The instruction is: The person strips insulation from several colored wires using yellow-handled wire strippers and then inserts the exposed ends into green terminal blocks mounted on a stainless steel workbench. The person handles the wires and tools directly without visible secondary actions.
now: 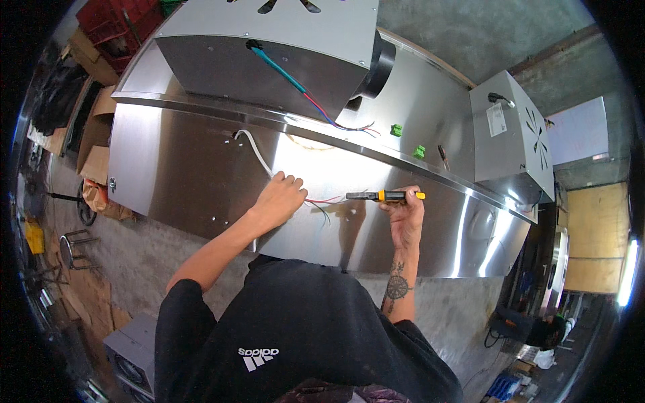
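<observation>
My left hand (281, 200) is closed around a white cable (254, 152) that comes out of a hole in the stainless steel panel (181, 161). Past my fingers the cable's thin wires (322, 201) fan out, red and dark ones among them. In my right hand (404, 213) is a pair of pliers or wire strippers (384, 196) with a black and yellow handle. Its jaws point left, close to the wire ends; whether they touch a wire I cannot make out.
Beyond a raised steel ledge stands a grey metal box (269, 74) with a teal-sleeved cable (285, 74). Two green connectors (396, 129) and a small screwdriver (443, 157) lie right of it. Another grey box (507, 134) stands far right. A stool (75, 248) is at left.
</observation>
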A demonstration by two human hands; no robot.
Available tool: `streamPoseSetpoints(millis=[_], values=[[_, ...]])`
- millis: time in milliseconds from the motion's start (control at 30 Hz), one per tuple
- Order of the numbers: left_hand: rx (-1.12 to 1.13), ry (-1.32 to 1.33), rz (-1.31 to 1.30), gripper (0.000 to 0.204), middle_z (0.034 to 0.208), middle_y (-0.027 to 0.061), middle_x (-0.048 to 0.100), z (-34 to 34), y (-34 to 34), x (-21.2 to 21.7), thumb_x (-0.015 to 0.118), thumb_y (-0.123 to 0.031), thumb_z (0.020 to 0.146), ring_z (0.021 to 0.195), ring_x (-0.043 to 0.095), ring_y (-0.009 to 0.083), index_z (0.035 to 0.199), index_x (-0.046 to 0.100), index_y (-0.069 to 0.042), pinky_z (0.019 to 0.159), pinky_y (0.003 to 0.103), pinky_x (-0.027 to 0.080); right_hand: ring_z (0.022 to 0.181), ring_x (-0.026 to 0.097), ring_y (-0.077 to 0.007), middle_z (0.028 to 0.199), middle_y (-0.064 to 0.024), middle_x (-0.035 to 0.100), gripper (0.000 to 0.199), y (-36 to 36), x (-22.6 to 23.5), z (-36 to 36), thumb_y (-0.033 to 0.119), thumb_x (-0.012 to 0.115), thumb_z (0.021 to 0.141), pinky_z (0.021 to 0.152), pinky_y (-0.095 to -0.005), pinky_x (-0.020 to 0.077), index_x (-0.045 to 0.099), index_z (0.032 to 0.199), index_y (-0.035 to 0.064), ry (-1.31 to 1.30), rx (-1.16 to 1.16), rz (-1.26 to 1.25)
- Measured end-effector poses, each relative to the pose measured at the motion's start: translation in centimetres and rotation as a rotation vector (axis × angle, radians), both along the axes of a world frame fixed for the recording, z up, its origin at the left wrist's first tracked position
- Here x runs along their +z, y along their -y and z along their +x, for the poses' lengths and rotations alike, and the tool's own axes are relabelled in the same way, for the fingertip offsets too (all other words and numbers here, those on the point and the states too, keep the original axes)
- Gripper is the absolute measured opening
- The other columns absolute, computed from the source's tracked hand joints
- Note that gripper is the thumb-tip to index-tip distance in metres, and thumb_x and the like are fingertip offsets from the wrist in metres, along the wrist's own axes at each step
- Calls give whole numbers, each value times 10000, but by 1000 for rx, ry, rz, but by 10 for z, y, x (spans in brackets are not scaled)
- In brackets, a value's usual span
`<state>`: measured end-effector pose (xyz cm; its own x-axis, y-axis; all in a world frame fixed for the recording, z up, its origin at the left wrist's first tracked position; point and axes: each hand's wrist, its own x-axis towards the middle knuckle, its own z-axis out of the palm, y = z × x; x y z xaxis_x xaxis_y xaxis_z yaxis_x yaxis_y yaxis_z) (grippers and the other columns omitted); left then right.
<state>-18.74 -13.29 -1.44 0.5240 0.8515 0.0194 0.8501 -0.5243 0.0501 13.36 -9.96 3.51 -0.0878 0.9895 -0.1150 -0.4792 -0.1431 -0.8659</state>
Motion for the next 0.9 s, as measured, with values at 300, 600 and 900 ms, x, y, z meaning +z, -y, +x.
streamPoseSetpoints(millis=[300, 600, 900], values=[[-66, 536, -264, 142, 989, 86, 717, -1, -7, 46, 705, -203, 985, 964, 672, 275, 1060, 752, -92, 943, 420, 449, 1063, 706, -239, 1180, -157, 724, 611, 18, 17, 22, 249, 717, 986, 1012, -347, 576, 526, 1490, -39, -69, -150, 46], [407, 919, -377, 231, 963, 134, 771, -8, 20, 55, 688, -195, 1022, 860, 740, 231, 1124, 734, 8, 786, 353, 567, 1071, 729, -290, 1214, -211, 742, 558, 75, -32, 19, 272, 725, 991, 949, -395, 606, 620, 1375, -118, -373, 159, -252], [542, 869, -368, 283, 985, 177, 783, 3, 24, 32, 696, -227, 1008, 935, 771, 261, 1154, 741, 11, 896, 376, 589, 1274, 649, -299, 1337, -160, 717, 408, 107, -41, 16, 165, 839, 884, 1171, -460, 453, 775, 1266, 38, 15, 785, -232]])
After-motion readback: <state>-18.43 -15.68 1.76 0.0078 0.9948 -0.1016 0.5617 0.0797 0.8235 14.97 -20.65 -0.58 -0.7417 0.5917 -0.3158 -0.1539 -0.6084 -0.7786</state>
